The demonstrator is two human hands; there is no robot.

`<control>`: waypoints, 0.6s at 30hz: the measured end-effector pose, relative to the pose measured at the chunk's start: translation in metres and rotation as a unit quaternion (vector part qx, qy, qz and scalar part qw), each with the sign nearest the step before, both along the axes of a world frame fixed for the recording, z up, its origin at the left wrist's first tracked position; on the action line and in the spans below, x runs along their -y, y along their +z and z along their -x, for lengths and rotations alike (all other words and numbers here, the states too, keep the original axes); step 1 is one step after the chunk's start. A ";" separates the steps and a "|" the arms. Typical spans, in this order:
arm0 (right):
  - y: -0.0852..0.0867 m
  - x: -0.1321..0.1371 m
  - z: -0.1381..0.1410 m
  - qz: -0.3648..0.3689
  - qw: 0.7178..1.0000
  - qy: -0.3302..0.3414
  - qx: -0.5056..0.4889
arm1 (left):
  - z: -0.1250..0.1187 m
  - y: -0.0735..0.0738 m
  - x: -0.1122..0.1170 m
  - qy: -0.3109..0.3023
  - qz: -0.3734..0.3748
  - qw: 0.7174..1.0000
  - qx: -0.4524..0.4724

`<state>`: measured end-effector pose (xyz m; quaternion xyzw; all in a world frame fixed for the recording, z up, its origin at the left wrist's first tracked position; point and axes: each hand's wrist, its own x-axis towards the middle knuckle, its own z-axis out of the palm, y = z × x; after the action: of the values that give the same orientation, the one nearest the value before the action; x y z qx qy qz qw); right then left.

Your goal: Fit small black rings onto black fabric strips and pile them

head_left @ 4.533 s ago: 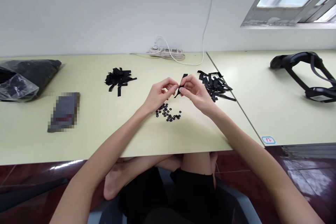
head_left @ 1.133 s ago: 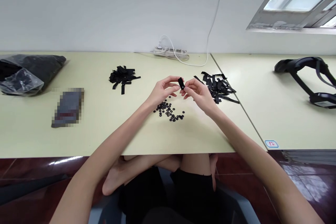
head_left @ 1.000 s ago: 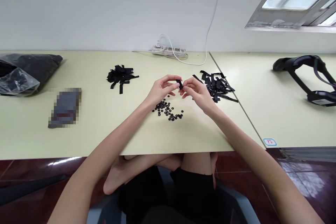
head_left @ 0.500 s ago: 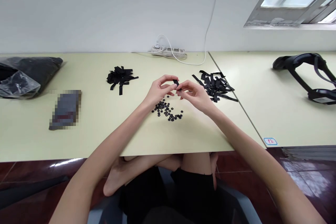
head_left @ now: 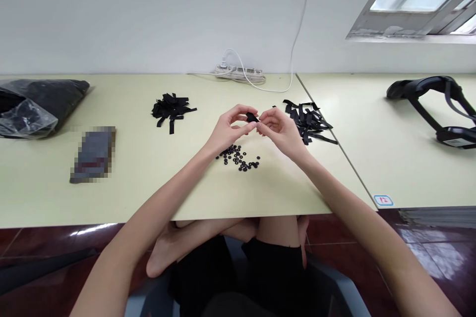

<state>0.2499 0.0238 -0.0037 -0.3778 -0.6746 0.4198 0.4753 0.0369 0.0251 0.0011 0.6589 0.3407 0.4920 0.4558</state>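
Note:
Between the fingertips of both hands is a short black fabric strip (head_left: 252,117), held above the table. My left hand (head_left: 233,126) pinches it from the left with thumb and fingers. From the right, my right hand (head_left: 278,129) grips its other end, fingers bent and thumb pressed in. Whether a small ring is also in the fingers, I cannot tell. Just below my left hand lie several small black rings (head_left: 243,164), scattered on the table. A pile of black fabric strips (head_left: 307,121) sits right behind my right hand. Another pile of black strips (head_left: 171,108) lies to the left.
A dark plastic bag (head_left: 48,106) and a blurred-out flat object (head_left: 93,154) lie on the left of the table (head_left: 148,183). At the wall is a power strip (head_left: 240,73) with a white cable. A black headset (head_left: 439,109) rests on the right-hand table.
The black strip has turned and looks more folded between my fingers. My left hand has shifted slightly right, and my right hand has moved slightly up and right.

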 end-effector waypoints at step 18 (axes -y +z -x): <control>0.003 -0.001 -0.001 0.007 1.000 -0.012 0.001 | 0.003 -0.002 -0.004 0.044 0.031 0.998 0.032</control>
<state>0.2505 0.0248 -0.0012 -0.3899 -0.6675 0.4186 0.4767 0.0343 0.0294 -0.0006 0.6127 0.3696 0.5214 0.4649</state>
